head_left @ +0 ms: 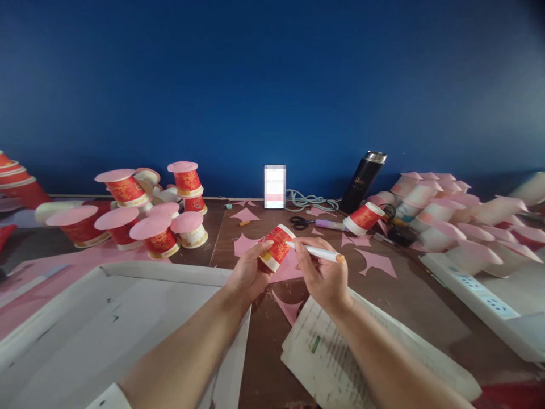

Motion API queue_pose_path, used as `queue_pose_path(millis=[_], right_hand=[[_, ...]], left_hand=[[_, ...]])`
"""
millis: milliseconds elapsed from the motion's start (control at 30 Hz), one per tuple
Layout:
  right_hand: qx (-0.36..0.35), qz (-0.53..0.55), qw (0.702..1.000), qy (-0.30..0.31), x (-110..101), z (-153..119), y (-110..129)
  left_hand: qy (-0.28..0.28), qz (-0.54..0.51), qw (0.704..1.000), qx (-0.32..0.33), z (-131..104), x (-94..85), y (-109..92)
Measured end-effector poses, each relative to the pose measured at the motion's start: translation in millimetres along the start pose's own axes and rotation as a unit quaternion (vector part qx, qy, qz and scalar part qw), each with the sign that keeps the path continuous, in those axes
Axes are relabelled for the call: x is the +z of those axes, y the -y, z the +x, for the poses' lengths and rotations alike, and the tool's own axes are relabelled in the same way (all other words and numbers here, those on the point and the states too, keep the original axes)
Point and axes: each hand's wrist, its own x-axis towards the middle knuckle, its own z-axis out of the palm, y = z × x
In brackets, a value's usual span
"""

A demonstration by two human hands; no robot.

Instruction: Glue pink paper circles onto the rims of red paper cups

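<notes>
My left hand (249,270) is closed around a red paper cup (279,245) with gold patterns, which it holds tilted above the table. In my right hand (326,278) is a white marker (317,250) with an orange end. The marker's tip touches or nearly touches the cup's side; I cannot tell which. Beneath the hands lie pink paper scraps (292,267) with curved cut edges. A second red paper cup (364,218) rests tilted on the table beyond my right hand.
Red cups topped with pink discs (155,233) stand at left, behind a white tray (170,270). Pale cups with pink tops (447,227) crowd the right, near a power strip (481,295). Scissors (301,222), a black flask (361,184), a lit phone (275,186) and papers (323,352) lie around.
</notes>
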Motion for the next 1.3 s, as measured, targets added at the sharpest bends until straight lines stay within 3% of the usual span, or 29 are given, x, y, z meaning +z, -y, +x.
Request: queue_pose_path(millis=[267,500,1300], right_hand=[[0.015,0.009,1.0,-0.005,0.4,-1.1,-1.4],[0.042,0.05,0.997,-0.048,1.5,-0.3,-2.4],[0.014,0.015,1.0,-0.001,1.0,-1.4,0.2]], left_hand=[[-0.001,0.01,1.0,0.001,0.9,-1.4,0.6],[-0.016,0.011,1.0,0.007,0.9,-2.1,3.2],[-0.013,0.001,1.0,0.015,-1.5,3.3,4.1]])
